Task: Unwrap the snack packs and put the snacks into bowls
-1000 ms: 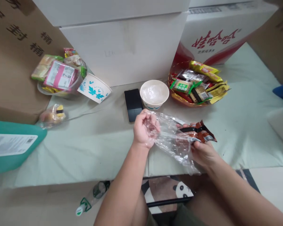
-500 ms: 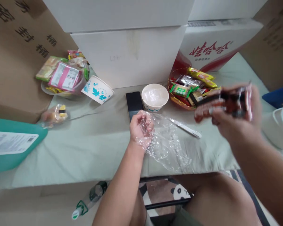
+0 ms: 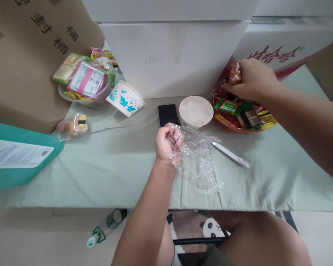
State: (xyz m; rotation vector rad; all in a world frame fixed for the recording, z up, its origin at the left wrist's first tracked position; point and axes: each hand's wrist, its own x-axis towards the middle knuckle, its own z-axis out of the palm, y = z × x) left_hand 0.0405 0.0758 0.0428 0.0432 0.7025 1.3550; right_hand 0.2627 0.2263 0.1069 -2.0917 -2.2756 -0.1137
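My left hand (image 3: 169,144) is closed around a crumpled clear plastic wrap (image 3: 201,168), which trails over the cloth to the right. My right hand (image 3: 252,79) reaches over the snack basket (image 3: 238,129) at the right and grips a reddish-brown packaged snack (image 3: 234,72); the rest of that pack is hidden by the hand. In the basket lie several wrapped snacks, among them a green packet (image 3: 228,107). Left of the basket stands a white paper bowl (image 3: 196,112), upright. A white utility knife (image 3: 230,154) rests on the cloth near the wrap.
A black phone (image 3: 168,114) lies beside the bowl. A tipped paper bowl (image 3: 125,99) leans near a plastic tub (image 3: 66,95) heaped with snacks. A wrapped bun (image 3: 73,126) and a teal container (image 3: 22,155) are at the left. White boxes (image 3: 169,59) stand behind.
My right hand has moved left and away from me with the reddish-brown pack, from beside the basket to over it. My left hand still holds the wrap. The view has shifted slightly.
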